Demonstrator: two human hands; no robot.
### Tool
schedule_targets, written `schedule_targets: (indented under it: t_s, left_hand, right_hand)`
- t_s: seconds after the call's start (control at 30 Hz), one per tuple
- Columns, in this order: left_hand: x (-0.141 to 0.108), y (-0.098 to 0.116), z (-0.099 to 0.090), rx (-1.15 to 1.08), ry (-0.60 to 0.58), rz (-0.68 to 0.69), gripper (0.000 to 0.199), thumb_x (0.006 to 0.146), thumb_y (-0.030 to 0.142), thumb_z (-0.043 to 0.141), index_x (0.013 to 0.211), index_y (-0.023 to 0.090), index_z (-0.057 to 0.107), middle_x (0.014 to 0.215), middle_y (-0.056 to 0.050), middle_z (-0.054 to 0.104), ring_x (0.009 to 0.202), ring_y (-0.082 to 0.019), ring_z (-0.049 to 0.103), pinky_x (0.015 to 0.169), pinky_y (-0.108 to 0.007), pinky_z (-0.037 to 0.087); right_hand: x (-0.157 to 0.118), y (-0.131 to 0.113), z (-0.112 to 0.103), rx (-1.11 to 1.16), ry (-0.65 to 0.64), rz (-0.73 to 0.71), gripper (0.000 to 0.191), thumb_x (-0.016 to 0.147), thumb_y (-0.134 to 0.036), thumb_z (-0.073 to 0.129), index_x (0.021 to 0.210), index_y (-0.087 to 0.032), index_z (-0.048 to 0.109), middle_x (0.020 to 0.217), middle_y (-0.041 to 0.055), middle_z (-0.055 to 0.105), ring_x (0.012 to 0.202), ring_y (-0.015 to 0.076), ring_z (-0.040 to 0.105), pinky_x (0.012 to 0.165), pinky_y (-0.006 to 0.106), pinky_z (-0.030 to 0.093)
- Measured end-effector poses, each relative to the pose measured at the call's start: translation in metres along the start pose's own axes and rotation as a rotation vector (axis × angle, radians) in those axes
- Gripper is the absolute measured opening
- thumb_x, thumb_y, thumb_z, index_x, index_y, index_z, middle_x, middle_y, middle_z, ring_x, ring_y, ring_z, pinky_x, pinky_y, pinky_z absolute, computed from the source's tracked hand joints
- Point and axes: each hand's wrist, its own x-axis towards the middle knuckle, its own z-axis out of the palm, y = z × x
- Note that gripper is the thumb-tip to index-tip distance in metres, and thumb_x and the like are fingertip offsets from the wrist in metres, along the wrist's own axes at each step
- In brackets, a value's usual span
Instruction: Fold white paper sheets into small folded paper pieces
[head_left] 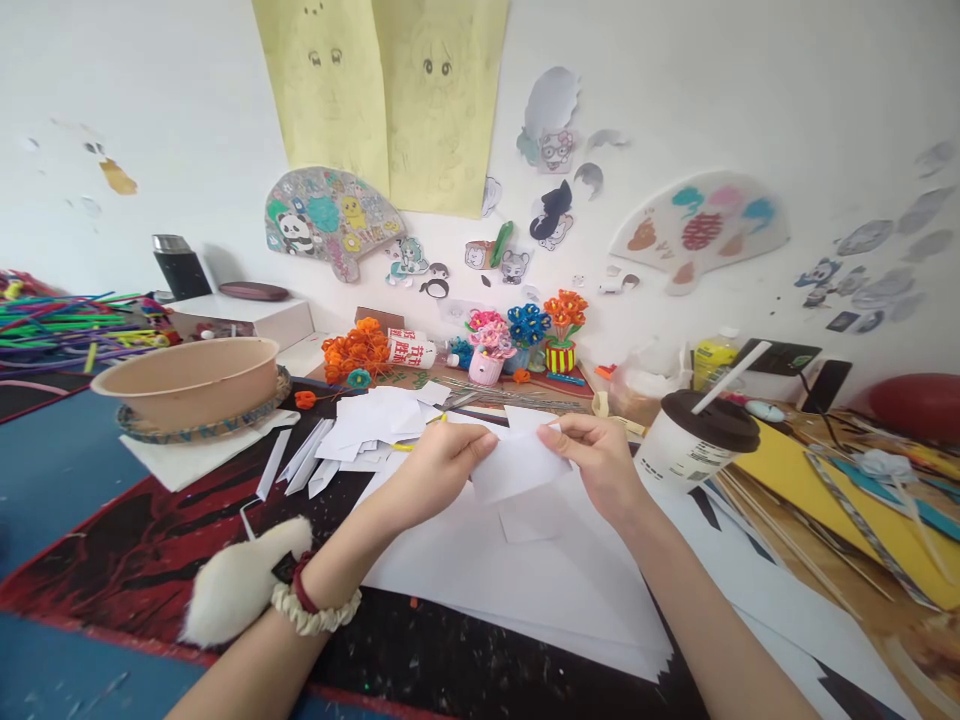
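Note:
Both my hands hold one small white piece of paper (pixel 517 465) a little above the table. My left hand (pixel 439 465) pinches its left edge, with a cream scrunchie and a red band on the wrist. My right hand (pixel 596 460) grips its upper right edge. Under the hands lie large white sheets (pixel 525 580). A pile of folded white paper pieces (pixel 367 425) sits just beyond my left hand.
A tan bowl (pixel 187 380) rests on a woven mat at the left. To the right stands a paper cup (pixel 694 440) with a dark lid and straw. Small pots of craft flowers (pixel 517 340) line the wall. Yellow sheets (pixel 825 490) lie at the right.

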Motion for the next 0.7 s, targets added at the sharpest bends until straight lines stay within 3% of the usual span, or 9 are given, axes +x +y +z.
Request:
schedule_targets:
  t_s: [0.13,0.3,0.47,0.6,0.7]
  left_hand:
    - [0.001,-0.0025,-0.0026,-0.166,0.031,-0.078,0.038,0.091,0.04,0.035,0.091,0.015,0.063,0.072,-0.002,0.061,0.06,-0.011,0.055,0.06,-0.023,0.045]
    - [0.0014,-0.0035,-0.0052,-0.219,0.084,-0.091,0.03,0.084,0.042,0.05,0.08,0.015,0.062,0.066,-0.002,0.064,0.062,-0.013,0.059,0.057,-0.022,0.044]
    - [0.0004,0.0008,-0.0076,-0.117,0.17,-0.092,0.027,0.084,0.035,0.051,0.067,0.015,0.058,0.054,0.0,0.06,0.053,-0.01,0.054,0.053,-0.021,0.038]
    - [0.0005,0.0019,-0.0064,-0.146,0.184,-0.092,0.026,0.083,0.036,0.051,0.072,0.015,0.06,0.059,0.0,0.06,0.057,-0.011,0.055,0.055,-0.021,0.041]
    - [0.0003,0.0003,-0.0049,-0.165,0.129,-0.123,0.027,0.081,0.04,0.054,0.08,0.015,0.062,0.064,-0.001,0.063,0.058,-0.012,0.056,0.052,-0.02,0.041]
  right_hand:
    - [0.0005,-0.0009,-0.0033,0.008,0.066,-0.033,0.02,0.063,-0.036,0.077,0.058,-0.018,0.067,0.057,0.0007,0.061,0.052,0.0127,0.05,0.048,0.025,0.036]
    - [0.001,-0.0022,-0.005,-0.009,0.112,-0.074,0.02,0.063,-0.037,0.076,0.061,-0.019,0.068,0.058,0.002,0.061,0.053,0.0145,0.051,0.048,0.026,0.038]
    - [0.0012,-0.0029,-0.0034,0.027,0.073,-0.056,0.017,0.063,-0.033,0.077,0.059,-0.019,0.069,0.059,0.0011,0.063,0.053,0.0129,0.052,0.049,0.025,0.039]
    - [0.0002,-0.0032,-0.002,0.003,0.068,-0.047,0.017,0.065,-0.033,0.076,0.059,-0.018,0.069,0.06,0.0012,0.063,0.054,0.0126,0.052,0.05,0.025,0.039]
    - [-0.0012,-0.0042,-0.0007,-0.036,0.081,-0.04,0.02,0.065,-0.035,0.075,0.058,-0.017,0.068,0.058,0.0017,0.063,0.052,0.013,0.052,0.048,0.025,0.039]
